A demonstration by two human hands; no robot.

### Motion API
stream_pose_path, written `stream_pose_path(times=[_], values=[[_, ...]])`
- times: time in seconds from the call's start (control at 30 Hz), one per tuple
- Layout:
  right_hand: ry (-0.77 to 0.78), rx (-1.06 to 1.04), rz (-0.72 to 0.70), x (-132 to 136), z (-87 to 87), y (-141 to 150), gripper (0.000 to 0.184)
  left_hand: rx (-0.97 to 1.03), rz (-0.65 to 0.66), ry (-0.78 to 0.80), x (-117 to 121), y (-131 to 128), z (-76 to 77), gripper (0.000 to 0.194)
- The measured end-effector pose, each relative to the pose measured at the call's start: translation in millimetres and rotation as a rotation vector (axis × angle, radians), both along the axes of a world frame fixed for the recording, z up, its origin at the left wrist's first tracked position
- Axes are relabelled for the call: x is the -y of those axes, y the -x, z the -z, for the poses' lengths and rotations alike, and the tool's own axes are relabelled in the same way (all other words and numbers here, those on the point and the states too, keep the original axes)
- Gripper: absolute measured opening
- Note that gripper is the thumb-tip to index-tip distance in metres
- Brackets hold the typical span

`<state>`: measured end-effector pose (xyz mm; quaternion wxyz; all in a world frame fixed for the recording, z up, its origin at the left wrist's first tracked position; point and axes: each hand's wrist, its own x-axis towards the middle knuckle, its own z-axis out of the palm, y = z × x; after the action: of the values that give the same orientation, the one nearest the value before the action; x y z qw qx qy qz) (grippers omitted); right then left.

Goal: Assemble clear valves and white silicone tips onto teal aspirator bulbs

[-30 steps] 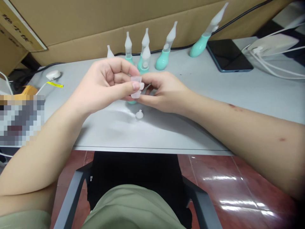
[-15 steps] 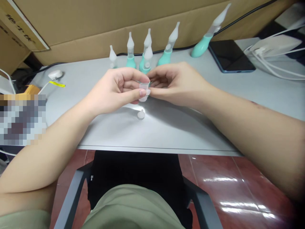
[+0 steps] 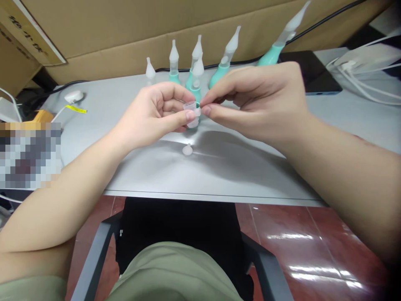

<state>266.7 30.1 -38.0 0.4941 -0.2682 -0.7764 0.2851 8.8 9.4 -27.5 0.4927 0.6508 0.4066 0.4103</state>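
My left hand (image 3: pixel 159 110) holds a small clear plastic tube (image 3: pixel 189 106) between thumb and fingers, just above the table, its wide rim facing up. At the tube's right side a small whitish nub sticks out. Thumb and forefinger of my right hand (image 3: pixel 253 100) are pinched together right beside that nub; what lies between their tips is too small to make out. Below the hands a small white round plug (image 3: pixel 187 149) with a short stem lies on the table. Behind them stand several nasal aspirators (image 3: pixel 218 75) with green bulbs, clear necks and white pointed tips.
A grey table (image 3: pixel 163 175) carries everything. Farther right lie a dark phone (image 3: pixel 322 75) and a white charger (image 3: pixel 363 60) with cables. At the left are a white rounded object (image 3: pixel 74 97) and a yellow-tagged cable (image 3: pixel 76 109). A cardboard wall (image 3: pixel 109 37) closes the back.
My right hand has turned and lifted a little, its thumb and forefinger now pinched at the tube's side. The left hand keeps its grip on the tube. The view has shifted slightly.
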Motion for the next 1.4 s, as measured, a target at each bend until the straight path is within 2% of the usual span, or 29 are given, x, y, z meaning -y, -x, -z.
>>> stream_pose_path(times=[0.13,0.3,0.4,0.5,0.67,0.93,1.07,1.17,1.3,1.4], values=[[0.028,0.014,0.027,3.7,1.2,3.4,0.027,-0.005,-0.005,-0.001,0.9,-0.7,-1.0,0.056],[-0.043,-0.053,-0.012,4.4,5.9,2.6,0.009,-0.004,-0.045,-0.006,0.1,0.1,2.5,0.064],[-0.044,-0.031,0.01,6.4,7.0,3.8,0.009,0.039,-0.043,-0.009,-0.7,-0.4,4.4,0.066],[-0.001,-0.044,0.021,7.2,6.3,7.0,0.017,0.053,-0.051,-0.017,1.2,-2.1,2.7,0.06],[0.096,-0.033,-0.038,2.7,3.8,8.8,0.035,-0.002,-0.085,-0.046,8.4,-4.8,-4.2,0.047],[0.135,0.026,-0.055,2.3,0.0,4.0,0.022,-0.01,-0.073,-0.081,13.2,-5.8,-5.6,0.043],[0.069,0.1,-0.006,4.1,-1.5,2.6,0.02,-0.014,-0.08,-0.068,16.4,-6.8,-9.2,0.04],[-0.041,0.168,0.06,5.4,-1.5,-1.1,0.021,-0.041,-0.087,-0.052,16.2,-6.6,-9.8,0.042],[-0.209,0.287,0.115,4.5,0.6,-6.2,0.017,-0.038,-0.086,-0.044,12.5,-5.5,-4.2,0.048],[-0.261,0.343,0.158,2.4,2.8,-7.0,0.016,-0.016,-0.097,-0.033,10.2,-6.0,0.4,0.053]])
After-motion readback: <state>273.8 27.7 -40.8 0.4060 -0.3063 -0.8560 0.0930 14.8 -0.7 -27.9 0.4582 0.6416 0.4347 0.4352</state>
